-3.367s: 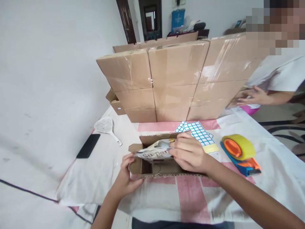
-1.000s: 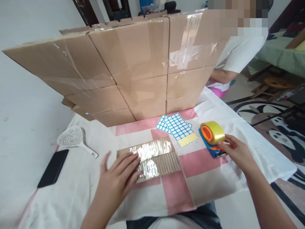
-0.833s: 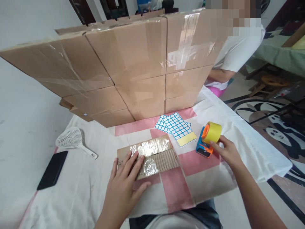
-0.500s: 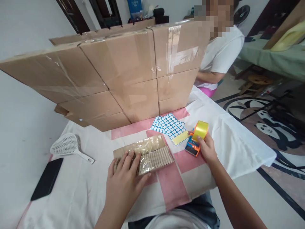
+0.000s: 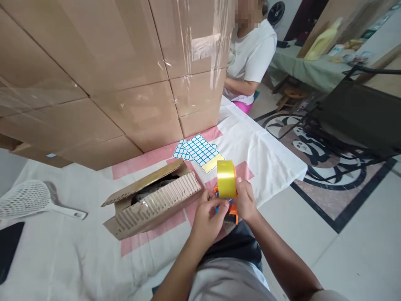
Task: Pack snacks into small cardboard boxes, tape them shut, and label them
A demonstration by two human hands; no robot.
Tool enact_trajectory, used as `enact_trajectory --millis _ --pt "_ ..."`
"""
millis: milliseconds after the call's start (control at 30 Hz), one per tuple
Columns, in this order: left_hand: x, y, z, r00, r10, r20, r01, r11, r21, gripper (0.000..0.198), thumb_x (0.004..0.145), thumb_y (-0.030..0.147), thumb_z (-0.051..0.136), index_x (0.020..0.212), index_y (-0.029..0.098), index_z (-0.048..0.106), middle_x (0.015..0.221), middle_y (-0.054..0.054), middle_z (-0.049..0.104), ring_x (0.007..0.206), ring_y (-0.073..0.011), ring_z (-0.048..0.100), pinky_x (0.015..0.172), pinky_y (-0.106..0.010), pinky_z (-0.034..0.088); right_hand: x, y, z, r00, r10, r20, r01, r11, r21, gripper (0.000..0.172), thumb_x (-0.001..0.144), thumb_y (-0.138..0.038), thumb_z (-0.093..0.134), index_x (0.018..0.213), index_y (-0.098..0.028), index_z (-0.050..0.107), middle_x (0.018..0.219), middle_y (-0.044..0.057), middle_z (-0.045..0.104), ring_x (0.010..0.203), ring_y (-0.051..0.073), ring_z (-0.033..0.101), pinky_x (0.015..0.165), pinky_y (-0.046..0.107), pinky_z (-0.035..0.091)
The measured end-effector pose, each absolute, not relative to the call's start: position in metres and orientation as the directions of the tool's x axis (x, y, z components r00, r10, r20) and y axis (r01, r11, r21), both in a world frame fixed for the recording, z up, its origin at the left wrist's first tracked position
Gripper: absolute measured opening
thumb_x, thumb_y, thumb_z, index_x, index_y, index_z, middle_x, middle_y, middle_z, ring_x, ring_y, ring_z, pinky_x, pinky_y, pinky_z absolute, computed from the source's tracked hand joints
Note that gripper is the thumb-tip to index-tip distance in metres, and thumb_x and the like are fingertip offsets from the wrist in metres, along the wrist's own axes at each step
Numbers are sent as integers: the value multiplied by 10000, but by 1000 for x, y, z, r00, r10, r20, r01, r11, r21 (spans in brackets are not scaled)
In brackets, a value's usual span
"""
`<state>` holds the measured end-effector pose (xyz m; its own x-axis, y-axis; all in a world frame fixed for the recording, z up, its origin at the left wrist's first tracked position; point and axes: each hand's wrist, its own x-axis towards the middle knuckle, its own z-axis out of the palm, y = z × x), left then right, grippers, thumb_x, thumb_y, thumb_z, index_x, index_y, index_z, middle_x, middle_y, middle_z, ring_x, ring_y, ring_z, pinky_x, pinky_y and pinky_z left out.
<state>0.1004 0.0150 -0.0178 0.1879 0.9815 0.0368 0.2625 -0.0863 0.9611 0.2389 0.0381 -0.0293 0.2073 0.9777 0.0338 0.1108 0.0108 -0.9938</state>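
Note:
My right hand (image 5: 246,200) grips a tape dispenser (image 5: 233,214), orange and blue, carrying a roll of yellow tape (image 5: 226,179). Against the dispenser's near side, my left hand (image 5: 209,217) has thumb and fingers pinched together; whatever is between them is too small to make out. A small cardboard box (image 5: 156,205) lies to the left of both hands, its lid flap (image 5: 144,182) raised and a dark item partly showing inside. Neither hand touches the box. Just beyond the tape roll are overlapping blue-gridded label sheets (image 5: 200,150), one with a yellow strip.
A tall wall of taped cardboard (image 5: 125,83) stands across the table's far side. At left lie a white slotted skimmer (image 5: 34,200) and a black flat object (image 5: 9,246). Another person (image 5: 253,54) sits beyond the cardboard. A dark folding chair (image 5: 354,108) stands at right.
My left hand has left the box and moved right to the tape dispenser. The box's flap has sprung up. The dispenser is nearer my body, and the view has turned right and downward.

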Motion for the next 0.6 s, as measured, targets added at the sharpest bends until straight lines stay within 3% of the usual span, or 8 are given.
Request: enact_trajectory --millis 100,200,300,400,500,600 --pt "100 8 -14 169 985 33 130 -55 990 339 936 345 591 663 188 717 777 -37 524 782 -164 551 720 -286 472 244 39 -44 281 951 126 222 64 -973 560 1008 -618 378 640 -230 543 575 18 534 522 170 482 493 314 416" --pt "102 -6 -16 173 985 20 36 -27 999 325 944 358 586 715 186 740 808 -49 604 820 -170 593 756 -287 472 250 55 -44 358 906 225 287 123 -950 579 1014 -621 332 671 -221 573 620 38 575 559 184 529 534 319 446" --pt "103 -12 -28 268 955 -126 38 121 992 382 943 430 566 710 170 722 691 -31 620 667 -151 583 633 -269 440 255 75 -32 479 851 214 191 137 -972 595 1008 -649 277 793 -208 613 679 52 625 618 207 603 568 319 490" --pt "97 -12 -42 310 923 -229 126 199 972 425 946 483 535 685 174 665 541 15 555 502 -123 508 539 -256 379 256 79 -19 513 845 150 94 119 -988 567 981 -666 313 743 -226 579 604 25 569 542 188 555 512 304 464" --pt "83 -21 -42 357 929 -100 342 -30 939 444 973 399 526 583 190 572 511 24 556 517 -118 522 567 -263 348 253 55 -10 489 866 104 52 91 -995 511 934 -638 438 620 -240 509 540 15 517 529 189 531 494 312 454" --pt "68 -41 -34 446 884 141 486 -372 791 387 986 279 514 614 198 583 560 21 612 546 -119 551 604 -296 313 254 17 -4 404 914 50 -28 67 -997 523 920 -634 425 582 -252 540 567 55 590 656 257 630 603 382 536"
